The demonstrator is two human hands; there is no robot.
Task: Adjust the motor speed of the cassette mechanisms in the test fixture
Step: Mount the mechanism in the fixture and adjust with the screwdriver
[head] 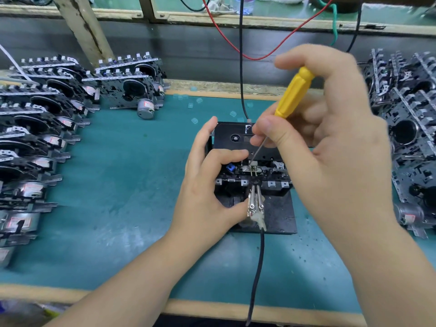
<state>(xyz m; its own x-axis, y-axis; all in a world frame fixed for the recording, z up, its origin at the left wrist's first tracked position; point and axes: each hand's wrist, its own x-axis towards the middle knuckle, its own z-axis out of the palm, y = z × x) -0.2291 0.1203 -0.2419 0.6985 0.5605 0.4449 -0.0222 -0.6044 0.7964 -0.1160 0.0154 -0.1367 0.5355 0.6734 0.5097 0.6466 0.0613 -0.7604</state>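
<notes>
The test fixture (278, 215) sits mid-bench (132, 208), a cassette mechanism (250, 166) seated in it. Your right hand (330, 128) pinches the yellow screwdriver (293, 93), tip down on the mechanism. Your left hand (207, 185) curls its fingers (226, 156) round the fixture's left edge.

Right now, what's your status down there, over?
Right hand grips yellow screwdriver, tip down in cassette mechanism. Left hand steadies test fixture. Nothing blocking.
</notes>
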